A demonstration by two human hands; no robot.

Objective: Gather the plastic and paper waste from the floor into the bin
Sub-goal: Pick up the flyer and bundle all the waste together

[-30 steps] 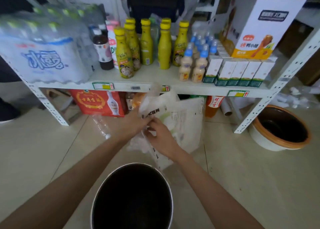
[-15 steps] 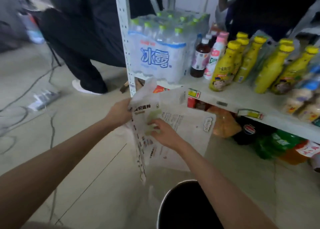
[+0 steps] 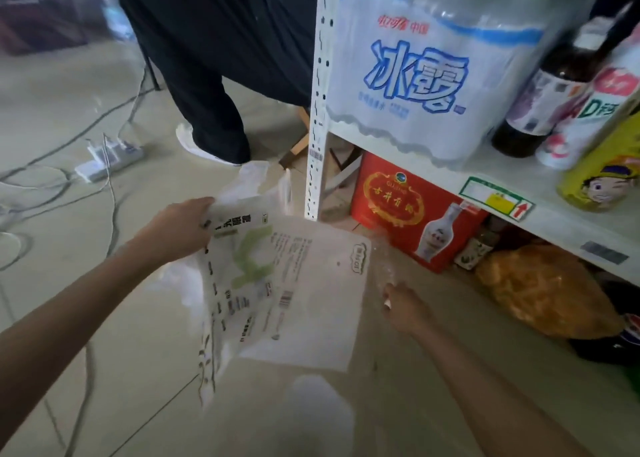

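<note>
My left hand (image 3: 180,230) grips the top edge of a white printed packaging bag (image 3: 291,294), which hangs crumpled over the tiled floor. More white plastic (image 3: 252,179) bunches up above that hand. My right hand (image 3: 405,306) is off the bag and reaches low to its right, fingers curled down at a faint patch of clear plastic (image 3: 384,259) in front of the red box. Whether those fingers hold anything is unclear. The bin is out of view.
A white shelf post (image 3: 317,110) stands just beyond the bag, with a water-bottle pack (image 3: 426,76) on the shelf, and a red box (image 3: 412,214) and an orange bag (image 3: 543,290) beneath it. A person's dark-trousered leg (image 3: 211,110) stands behind. A power strip (image 3: 110,155) and cables lie at left.
The view has swung left and closer to the floor, and the bin has dropped out of frame. My right hand has let go of the bag and moved right toward the floor.
</note>
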